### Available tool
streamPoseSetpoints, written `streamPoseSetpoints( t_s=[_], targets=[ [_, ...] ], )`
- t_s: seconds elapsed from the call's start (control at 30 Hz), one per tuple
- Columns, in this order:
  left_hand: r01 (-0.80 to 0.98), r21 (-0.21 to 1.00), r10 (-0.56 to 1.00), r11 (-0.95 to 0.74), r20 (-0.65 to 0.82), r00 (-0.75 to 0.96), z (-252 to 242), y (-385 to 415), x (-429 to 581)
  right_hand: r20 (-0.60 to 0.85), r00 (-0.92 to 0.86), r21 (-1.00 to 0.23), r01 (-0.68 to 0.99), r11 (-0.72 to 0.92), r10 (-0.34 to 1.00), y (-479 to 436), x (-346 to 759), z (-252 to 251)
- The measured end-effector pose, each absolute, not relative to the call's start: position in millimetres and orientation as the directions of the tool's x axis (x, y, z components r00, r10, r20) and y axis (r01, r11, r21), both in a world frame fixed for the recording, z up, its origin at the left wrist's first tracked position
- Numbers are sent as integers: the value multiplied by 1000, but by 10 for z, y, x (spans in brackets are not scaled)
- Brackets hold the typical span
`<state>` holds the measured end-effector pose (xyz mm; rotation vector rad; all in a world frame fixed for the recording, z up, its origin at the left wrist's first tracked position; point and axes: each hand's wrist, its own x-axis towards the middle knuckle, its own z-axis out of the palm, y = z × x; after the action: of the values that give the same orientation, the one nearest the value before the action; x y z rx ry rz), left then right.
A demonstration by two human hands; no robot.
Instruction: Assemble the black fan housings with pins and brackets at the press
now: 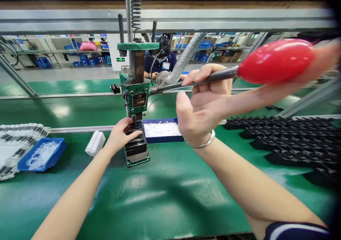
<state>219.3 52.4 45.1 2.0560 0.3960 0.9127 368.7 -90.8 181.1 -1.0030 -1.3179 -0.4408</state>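
Ideally, left fingers (134, 135) should clear the punch (137, 119) beside them before right fingers (211, 69) work the lever (223, 74) alongside, though neither grip shows clearly.

Bare hands at the press: two, a left hand (119, 137) and a right hand (202, 108)
Green hand press (139, 96): one
Red lever grip (274, 61): one
Coil spring (136, 7): one, from where I stand
Threaded rods (120, 28): two
Silver bracelet (205, 142): one
Blue containers: two, a bin (60, 153) and a darker tray (163, 139)
White loops (42, 154): a heap, past my counting
Black parts (290, 144): several overlapping rows, too many to tally
Co-worker (165, 63) just across: one
Pink bag (88, 46): one
Exit sign (120, 59): one
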Motion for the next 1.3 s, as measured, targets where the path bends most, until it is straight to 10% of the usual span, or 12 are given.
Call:
streamPoseSetpoints(
  t_s=[0.1, 0.3, 0.63, 0.9, 1.3],
  targets=[
    [-34, 810, 566, -586, 438, 699, 480, 515, 2170, 974, 225, -197, 824, 532, 13, -866, 3682, 1826],
    [-11, 837, 601, -547, 401, 691, 532, 479, 2151, 936, 350, -290, 824, 486, -35, -835, 3657, 1771],
    [22, 798, 628, -602, 457, 630, 597, 15, 2073, 897, 203, -381, 806, 452, 393, -860, 4112, 2326],
    [22, 572, 475, -820, 658, 585, 183, -625, 2380, 470, 269, -579, 813, 63, 841, -1781, 3705, 748],
    [-222, 491, 87, -842, 531, 843, -725, -1486, 3322, 360, 887, -659, 462, -593, 291, -2987, 4664, -290]
  ],
)
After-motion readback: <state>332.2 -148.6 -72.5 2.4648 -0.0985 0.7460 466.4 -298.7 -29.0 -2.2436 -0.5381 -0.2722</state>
